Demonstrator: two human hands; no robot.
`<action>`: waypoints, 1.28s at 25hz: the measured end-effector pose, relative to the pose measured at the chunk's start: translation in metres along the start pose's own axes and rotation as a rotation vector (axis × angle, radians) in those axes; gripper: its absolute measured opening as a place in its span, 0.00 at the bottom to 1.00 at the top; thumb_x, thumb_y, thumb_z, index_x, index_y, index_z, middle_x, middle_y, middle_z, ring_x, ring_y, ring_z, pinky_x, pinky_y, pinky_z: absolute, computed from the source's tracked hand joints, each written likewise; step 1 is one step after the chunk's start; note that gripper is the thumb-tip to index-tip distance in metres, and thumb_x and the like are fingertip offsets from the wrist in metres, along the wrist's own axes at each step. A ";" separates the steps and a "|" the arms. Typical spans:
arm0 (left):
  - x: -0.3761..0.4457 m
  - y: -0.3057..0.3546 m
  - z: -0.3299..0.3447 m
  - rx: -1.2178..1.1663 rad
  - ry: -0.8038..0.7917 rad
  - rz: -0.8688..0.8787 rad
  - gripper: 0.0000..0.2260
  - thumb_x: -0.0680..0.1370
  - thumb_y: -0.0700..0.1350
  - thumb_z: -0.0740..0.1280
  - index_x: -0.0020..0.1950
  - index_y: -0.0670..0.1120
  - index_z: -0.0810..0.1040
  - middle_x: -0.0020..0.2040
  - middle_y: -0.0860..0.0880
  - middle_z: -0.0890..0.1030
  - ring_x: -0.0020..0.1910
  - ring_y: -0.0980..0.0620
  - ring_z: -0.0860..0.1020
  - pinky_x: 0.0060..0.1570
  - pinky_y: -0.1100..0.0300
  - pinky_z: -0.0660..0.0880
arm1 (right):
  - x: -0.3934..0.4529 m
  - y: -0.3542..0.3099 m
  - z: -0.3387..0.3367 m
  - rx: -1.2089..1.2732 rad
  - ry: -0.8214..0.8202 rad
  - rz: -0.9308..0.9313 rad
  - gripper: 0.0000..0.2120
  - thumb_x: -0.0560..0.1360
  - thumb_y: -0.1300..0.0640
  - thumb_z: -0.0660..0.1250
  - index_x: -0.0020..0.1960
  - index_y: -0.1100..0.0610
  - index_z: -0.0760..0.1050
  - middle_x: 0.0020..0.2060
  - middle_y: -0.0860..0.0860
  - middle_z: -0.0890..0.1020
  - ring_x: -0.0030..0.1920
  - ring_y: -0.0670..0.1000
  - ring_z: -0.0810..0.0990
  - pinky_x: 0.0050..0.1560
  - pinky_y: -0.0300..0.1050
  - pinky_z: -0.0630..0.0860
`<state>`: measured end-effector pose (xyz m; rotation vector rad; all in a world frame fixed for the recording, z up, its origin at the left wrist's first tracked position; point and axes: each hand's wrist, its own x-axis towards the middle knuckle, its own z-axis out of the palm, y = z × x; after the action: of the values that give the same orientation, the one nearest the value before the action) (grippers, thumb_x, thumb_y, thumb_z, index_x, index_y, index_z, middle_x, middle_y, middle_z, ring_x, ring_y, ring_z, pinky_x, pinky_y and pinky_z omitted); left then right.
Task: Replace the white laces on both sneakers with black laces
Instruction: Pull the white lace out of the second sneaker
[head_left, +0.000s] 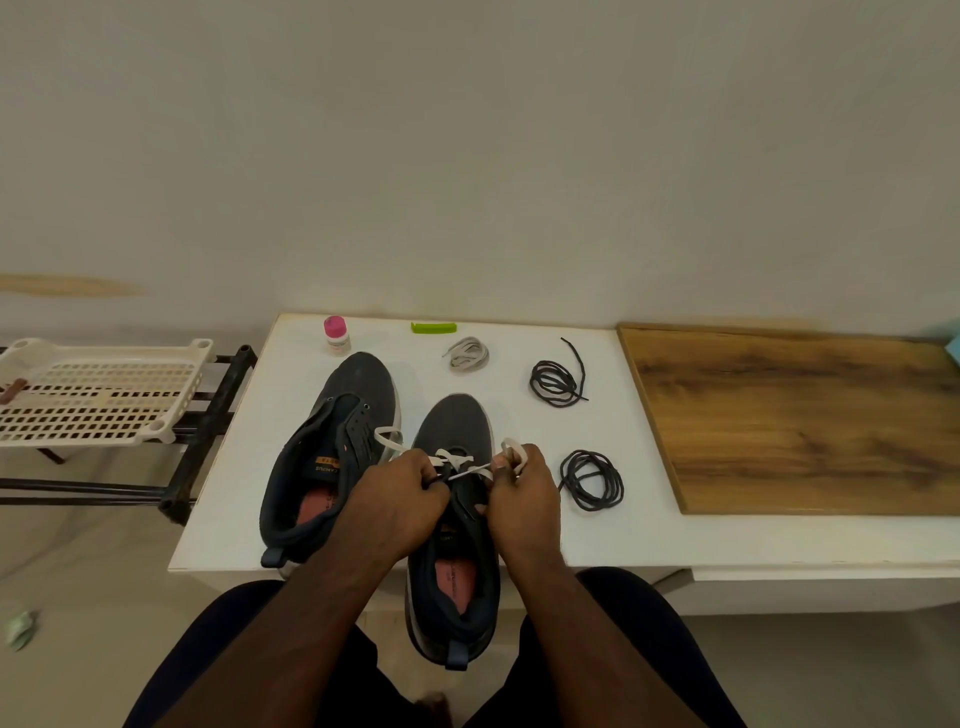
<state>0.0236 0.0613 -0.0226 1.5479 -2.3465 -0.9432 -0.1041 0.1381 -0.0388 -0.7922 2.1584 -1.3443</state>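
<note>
Two dark grey sneakers stand on the white table (597, 535). The left sneaker (332, 447) has bare eyelets. The right sneaker (457, 525) overhangs the near edge and still carries a white lace (457, 460) in its lower eyelets. My left hand (400, 499) pinches one end of that lace over the tongue. My right hand (522, 496) grips the other end, a loop showing above its fingers. A removed white lace (468, 354) lies bundled at the back. Two coiled black laces lie to the right, one far (557, 383) and one near (592, 479).
A pink-capped bottle (336, 335) and a green comb (434, 327) sit at the table's back edge. A wooden board (795, 415) covers the right side. A cream perforated tray (93, 395) rests on a black rack to the left. My knees are below the table edge.
</note>
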 end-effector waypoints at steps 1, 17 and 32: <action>0.000 0.000 0.000 0.002 0.002 0.002 0.04 0.75 0.50 0.66 0.41 0.53 0.73 0.36 0.52 0.79 0.36 0.56 0.77 0.32 0.61 0.69 | -0.001 -0.001 0.000 0.018 -0.013 -0.003 0.05 0.82 0.54 0.62 0.49 0.45 0.71 0.45 0.47 0.80 0.47 0.48 0.80 0.50 0.49 0.80; -0.001 0.001 0.000 0.007 0.015 0.008 0.05 0.76 0.49 0.66 0.41 0.52 0.74 0.36 0.52 0.78 0.36 0.56 0.77 0.33 0.63 0.68 | -0.003 -0.002 0.006 -0.374 -0.209 -0.283 0.03 0.76 0.61 0.66 0.45 0.55 0.78 0.44 0.50 0.76 0.46 0.49 0.74 0.46 0.41 0.71; -0.002 0.003 -0.001 -0.024 0.002 -0.009 0.04 0.78 0.48 0.64 0.44 0.52 0.74 0.36 0.51 0.79 0.37 0.54 0.77 0.34 0.61 0.69 | 0.002 -0.002 -0.003 -0.214 -0.098 -0.049 0.07 0.79 0.64 0.60 0.46 0.55 0.73 0.45 0.52 0.78 0.46 0.52 0.79 0.48 0.44 0.78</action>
<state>0.0229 0.0638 -0.0199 1.5514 -2.3205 -0.9674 -0.1066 0.1382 -0.0364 -0.9774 2.2425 -1.0849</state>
